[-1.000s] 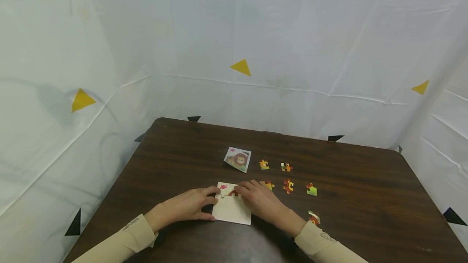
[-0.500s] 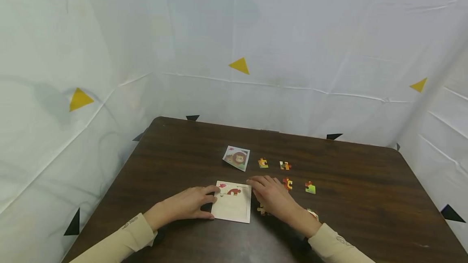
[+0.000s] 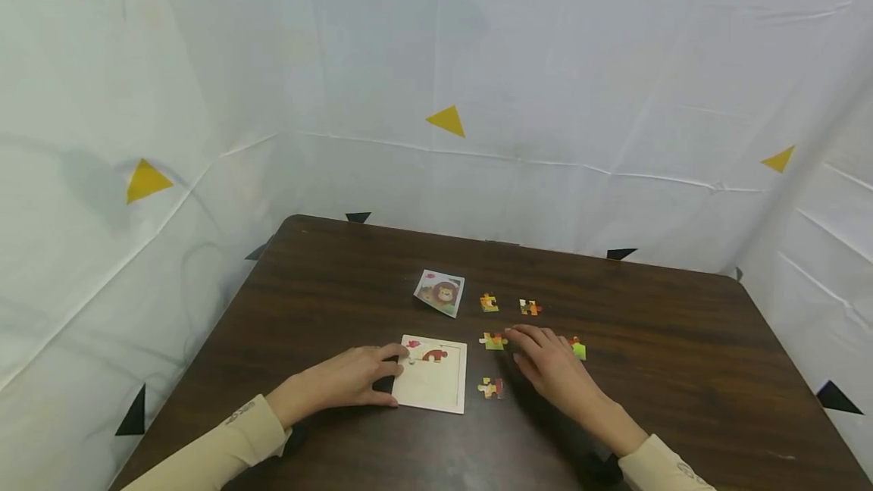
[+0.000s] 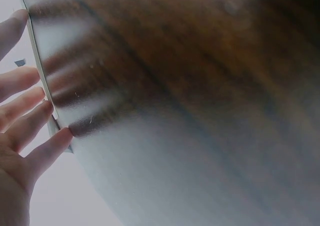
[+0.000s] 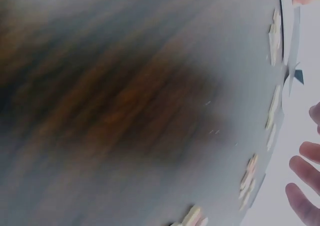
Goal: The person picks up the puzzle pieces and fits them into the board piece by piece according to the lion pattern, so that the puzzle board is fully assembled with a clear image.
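Note:
A square, pale puzzle board (image 3: 430, 389) lies on the table with a raised rim. In its upper left sit a white puzzle piece with a pink shape (image 3: 413, 344) and a brown puzzle piece (image 3: 435, 355). My left hand (image 3: 348, 379) touches the board's left edge, fingers spread and thumb by the lower corner. My right hand (image 3: 555, 366) hovers over loose pieces right of the board, fingers relaxed and nothing held. Beside its index fingertip lies a yellow-green puzzle piece (image 3: 493, 341). A green puzzle piece (image 3: 577, 348) shows partly beyond the hand.
Behind the board lies a lion picture card (image 3: 439, 294), one corner curled. Two puzzle pieces, one yellow (image 3: 489, 302) and one orange (image 3: 530, 308), lie to its right. A red-and-white puzzle piece (image 3: 491, 388) lies right of the board. White sheeting (image 3: 518, 59) hangs behind the table.
My right hand has left the board's upper part and moved right over the loose pieces, uncovering the brown piece and the red-and-white one. My left hand stays at the board's edge.

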Demonstrator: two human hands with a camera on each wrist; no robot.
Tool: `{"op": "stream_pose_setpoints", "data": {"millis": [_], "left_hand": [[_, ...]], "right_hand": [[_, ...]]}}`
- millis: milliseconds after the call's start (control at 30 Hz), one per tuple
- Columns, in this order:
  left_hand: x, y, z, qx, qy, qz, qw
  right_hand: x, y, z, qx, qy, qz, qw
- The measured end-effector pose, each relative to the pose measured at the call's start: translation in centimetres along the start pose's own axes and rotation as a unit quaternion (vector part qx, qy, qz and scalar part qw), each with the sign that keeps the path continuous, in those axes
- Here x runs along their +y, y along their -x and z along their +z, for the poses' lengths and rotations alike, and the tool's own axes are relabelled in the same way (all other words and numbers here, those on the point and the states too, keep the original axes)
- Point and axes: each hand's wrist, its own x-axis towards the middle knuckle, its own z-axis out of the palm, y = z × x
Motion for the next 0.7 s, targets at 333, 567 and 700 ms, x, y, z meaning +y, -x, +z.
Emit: {"op": "stream_pose_setpoints", "data": {"millis": [333,567,700], "left_hand": [[0.1,0.0,-0.1,-0.005,0.003,-0.009,0.9999],[0.1,0.1,-0.1,-0.005,-0.001,-0.011,0.9999],[0.1,0.1,-0.1,-0.001,-0.003,-0.006,1.0]], "right_hand": [[1.3,2.1,-0.9,0.014,0.004,0.02,0.9997],[2.5,3.8,-2.0,-0.018,0.003,0.075,0.997],[3.1,5.1,-2.2,-0.03,0.004,0.093,0.9952]]}}
